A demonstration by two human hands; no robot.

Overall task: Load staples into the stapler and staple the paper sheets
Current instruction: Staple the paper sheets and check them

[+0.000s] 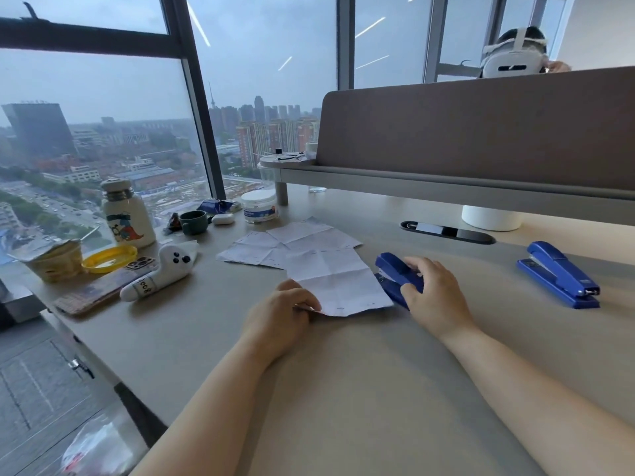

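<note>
The stapling step seems to be in hand. The left hand (285, 314) lies low on the bench (343, 389), its grip pinching the near corner of the paper sheets (338, 283). Their right edge meets the stapler (395, 269), which the right hand (436, 297) covers from above, grip curled round its body. Next, I think, it needs a firm press down.

blue stapler (395, 274) (gripped), creased paper sheets (338, 283)
</note>
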